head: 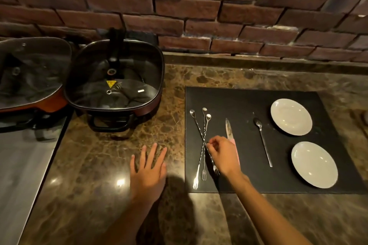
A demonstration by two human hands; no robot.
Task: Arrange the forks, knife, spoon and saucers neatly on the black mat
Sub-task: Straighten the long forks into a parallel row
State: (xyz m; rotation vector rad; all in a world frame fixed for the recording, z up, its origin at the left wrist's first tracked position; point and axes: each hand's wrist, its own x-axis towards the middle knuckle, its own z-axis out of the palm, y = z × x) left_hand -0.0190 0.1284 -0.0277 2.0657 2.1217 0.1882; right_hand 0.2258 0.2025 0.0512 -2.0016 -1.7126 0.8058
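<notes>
A black mat lies on the marble counter. Three long twisted forks lie crossed over each other at its left side, tines toward me. My right hand is over the crossing point, fingertips pinching one fork's stem. A knife with a pink handle lies just right of the hand, its handle partly hidden. A spoon lies further right. Two white saucers sit at the mat's right side, the far saucer and the near saucer. My left hand rests flat on the counter, fingers spread.
A square electric pan with a glass lid stands at the back left, with a second lidded pan beside it. A steel surface runs along the left. A brick wall backs the counter.
</notes>
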